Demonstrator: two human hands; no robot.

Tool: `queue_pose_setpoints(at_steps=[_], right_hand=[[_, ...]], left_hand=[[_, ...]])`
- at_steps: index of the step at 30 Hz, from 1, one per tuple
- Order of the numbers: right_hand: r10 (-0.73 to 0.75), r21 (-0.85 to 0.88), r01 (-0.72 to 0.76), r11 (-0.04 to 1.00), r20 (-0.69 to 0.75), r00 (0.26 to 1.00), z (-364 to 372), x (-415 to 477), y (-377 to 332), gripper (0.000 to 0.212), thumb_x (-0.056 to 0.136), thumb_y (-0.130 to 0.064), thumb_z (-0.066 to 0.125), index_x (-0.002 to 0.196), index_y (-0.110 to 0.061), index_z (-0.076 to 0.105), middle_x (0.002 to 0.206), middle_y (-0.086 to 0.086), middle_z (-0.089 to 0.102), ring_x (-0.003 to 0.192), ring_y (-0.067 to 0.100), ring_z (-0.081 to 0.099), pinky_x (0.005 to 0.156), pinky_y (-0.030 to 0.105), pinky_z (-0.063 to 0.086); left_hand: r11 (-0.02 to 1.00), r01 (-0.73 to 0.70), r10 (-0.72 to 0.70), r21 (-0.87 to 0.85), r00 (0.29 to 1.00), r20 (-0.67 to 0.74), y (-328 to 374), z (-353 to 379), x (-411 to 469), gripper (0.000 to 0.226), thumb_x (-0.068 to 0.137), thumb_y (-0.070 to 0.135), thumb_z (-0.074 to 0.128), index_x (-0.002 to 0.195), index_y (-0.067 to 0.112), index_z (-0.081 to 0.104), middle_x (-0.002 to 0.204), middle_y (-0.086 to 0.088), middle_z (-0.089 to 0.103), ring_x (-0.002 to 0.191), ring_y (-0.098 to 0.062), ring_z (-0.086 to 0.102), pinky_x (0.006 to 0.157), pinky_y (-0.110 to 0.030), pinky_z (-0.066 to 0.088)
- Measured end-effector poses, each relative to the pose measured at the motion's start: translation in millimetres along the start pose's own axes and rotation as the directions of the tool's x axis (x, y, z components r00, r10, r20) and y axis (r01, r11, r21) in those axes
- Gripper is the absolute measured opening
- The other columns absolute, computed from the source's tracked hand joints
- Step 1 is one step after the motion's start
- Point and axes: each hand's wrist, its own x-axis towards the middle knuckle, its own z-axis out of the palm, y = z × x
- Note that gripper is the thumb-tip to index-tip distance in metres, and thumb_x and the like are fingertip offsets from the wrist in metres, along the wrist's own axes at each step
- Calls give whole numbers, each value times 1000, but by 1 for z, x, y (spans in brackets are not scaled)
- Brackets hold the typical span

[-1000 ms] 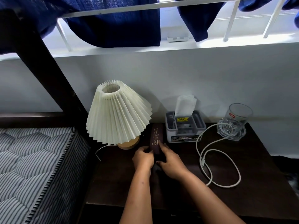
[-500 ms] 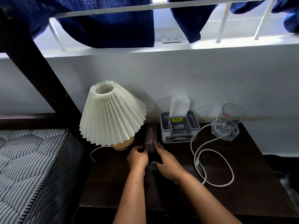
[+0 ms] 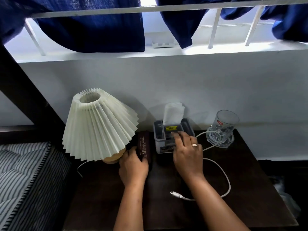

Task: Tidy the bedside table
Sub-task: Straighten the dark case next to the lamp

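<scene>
A dark brown glasses case lies on the dark bedside table between the lamp and the tissue box. My left hand holds the case's near end, thumb on its top. My right hand lies over the grey tissue box organiser, fingers spread across its top and front. A white tissue sticks up from the box. A white charging cable loops across the table's right half, its plug lying near my right forearm.
A pleated white lamp on a wooden base stands at the table's left rear. A clear glass sits on a glass coaster at the right rear. A striped mattress borders the table on the left. The white wall runs behind.
My right hand left the glasses case and moved right onto the tissue box. My left hand stays on the case's near end. The camera has moved closer.
</scene>
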Motion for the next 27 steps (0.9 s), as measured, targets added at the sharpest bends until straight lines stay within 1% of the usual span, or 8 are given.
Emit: queue_pose_setpoints(at_steps=[3,6,8,11,16,22,25,27], right_hand=[[34,-126,-21,992,102,994,4,1,8,59,61,-21,76,116,-29,59,121,6,61,94,31,61,64,39,51],[58,-153,-38,988,127,990,6,3,15,57,59,-19,79,112,-31,62,118,9,63,88,35,63,61,41,52],[86,-154,-68,986,114,990,6,3,20,55,59,-18,80,110,-28,63,114,8,64,83,34,63,59,40,52],[114,-141,-100,985,95,989,7,4,29,57,61,-17,79,114,-21,60,113,6,64,83,34,63,58,39,52],[92,-99,-85,992,71,993,10,1,38,67,65,-20,76,128,-22,53,129,4,58,97,31,63,63,41,53],[104,-19,-103,995,67,992,9,-2,38,79,67,-17,70,139,-24,38,147,4,42,110,30,58,71,46,52],[105,-42,-103,994,50,993,8,-4,38,86,63,-18,71,142,-25,35,150,8,37,106,29,60,66,42,52],[97,-90,-95,991,22,995,6,-3,32,85,64,-18,69,142,-25,35,148,12,39,99,31,61,62,39,51]], left_hand=[[981,-191,191,17,981,17,11,2,-2,61,87,38,54,143,35,29,143,-1,44,132,-26,38,102,-45,37],[949,-309,300,64,946,125,25,11,-8,67,89,44,48,145,43,12,153,10,30,143,-19,21,115,-51,14],[947,-317,301,52,933,196,32,16,-11,71,90,45,48,146,44,4,155,12,27,146,-16,13,116,-52,4],[952,-306,291,26,925,244,39,22,-13,77,89,44,50,145,46,-2,154,14,29,144,-14,15,116,-53,1],[952,-306,296,6,926,233,44,28,-16,82,87,44,52,144,47,-7,154,16,28,143,-13,16,116,-54,3],[952,-307,297,-10,913,279,44,27,-15,90,85,44,55,142,48,-15,156,17,20,146,-14,7,115,-59,-1],[951,-309,298,-5,911,286,43,26,-15,89,86,44,54,143,46,-15,157,15,20,147,-14,4,115,-57,-2],[956,-293,280,20,929,244,38,23,-11,83,87,41,53,146,43,-6,157,13,20,147,-15,8,116,-56,1]])
